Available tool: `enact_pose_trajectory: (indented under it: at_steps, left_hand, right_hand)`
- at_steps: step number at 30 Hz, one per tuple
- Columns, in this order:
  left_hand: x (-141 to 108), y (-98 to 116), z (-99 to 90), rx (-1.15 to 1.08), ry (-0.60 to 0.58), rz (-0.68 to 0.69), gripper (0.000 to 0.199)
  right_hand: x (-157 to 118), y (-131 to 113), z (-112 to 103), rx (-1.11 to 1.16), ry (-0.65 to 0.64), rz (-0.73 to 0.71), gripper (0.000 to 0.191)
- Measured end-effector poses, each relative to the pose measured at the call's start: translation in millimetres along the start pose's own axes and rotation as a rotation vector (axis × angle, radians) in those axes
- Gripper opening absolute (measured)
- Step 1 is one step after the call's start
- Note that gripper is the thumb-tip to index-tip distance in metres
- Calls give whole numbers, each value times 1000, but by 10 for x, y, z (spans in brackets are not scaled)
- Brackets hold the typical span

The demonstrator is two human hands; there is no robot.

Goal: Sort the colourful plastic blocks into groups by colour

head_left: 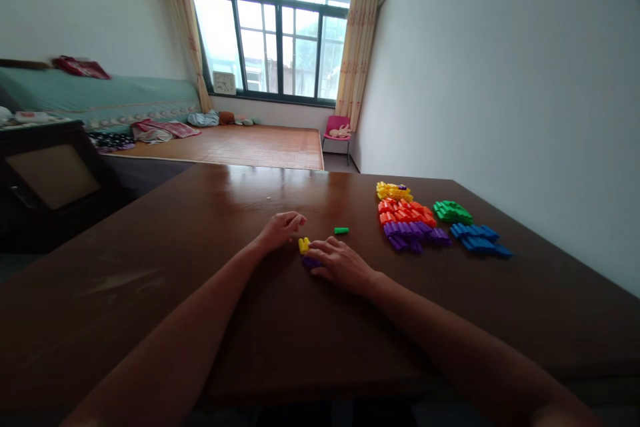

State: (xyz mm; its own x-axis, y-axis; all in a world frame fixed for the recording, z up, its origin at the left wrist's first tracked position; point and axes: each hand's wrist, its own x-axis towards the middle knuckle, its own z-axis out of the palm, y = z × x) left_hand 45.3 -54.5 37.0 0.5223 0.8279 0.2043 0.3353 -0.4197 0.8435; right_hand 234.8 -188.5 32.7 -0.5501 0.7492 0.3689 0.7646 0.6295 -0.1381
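Near the middle of the brown table, my right hand (343, 267) bends its fingers over a purple plastic piece (311, 262), which they partly cover. Right beside those fingertips are small yellow plastic pieces (303, 245). My left hand (283, 229) is just to the left of them, apart from the pieces, its fingers curled together. What those fingers hold, if anything, is hidden. A single green piece (341, 230) lies on its own a little beyond my right hand.
Grouped by colour on the table's (210, 213) right side are yellow (393, 191), orange-red (406, 212), purple (413, 235), green (453, 211) and blue (477, 239) pieces. A wall (500, 67) runs along the right. Beyond the table are a bed (260, 143) and a pink chair (338, 127).
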Motion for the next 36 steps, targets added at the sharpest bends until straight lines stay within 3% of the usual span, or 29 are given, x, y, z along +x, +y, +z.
enact_pose_trajectory:
  at_steps: [6,10,13,16,20,23,25,29,32,36]
  left_hand:
    - [-18,-21,-34,155,-2,74,50]
    - [-10,-33,-108,307,80,130,46]
    - [0,-44,-183,375,131,132,45]
    - [16,-101,-258,403,156,81,45]
    - [47,-247,-340,370,152,17,47]
    - [56,-324,-388,339,150,-13,51]
    - [53,-342,-416,329,161,-31,53]
    - [50,-354,-484,294,168,-50,54]
    - [66,-380,-589,318,156,-66,53]
    - [51,-389,-822,522,92,-130,49]
  right_hand:
    - [-179,183,-269,144,3,57,29]
    - [-240,204,-257,179,16,127,7]
    - [-197,145,-200,173,-4,134,17]
    - [-184,214,-295,186,35,98,18]
    - [-469,738,-756,160,203,309,33]
    - [-943,1314,-1139,34,350,566,39]
    - [-1271,1645,-1282,-12,383,722,45]
    - [-1643,1992,-1254,23,355,826,58]
    - [-1675,2029,-1142,103,287,795,69]
    - [-1629,1998,-1136,117,247,741,74]
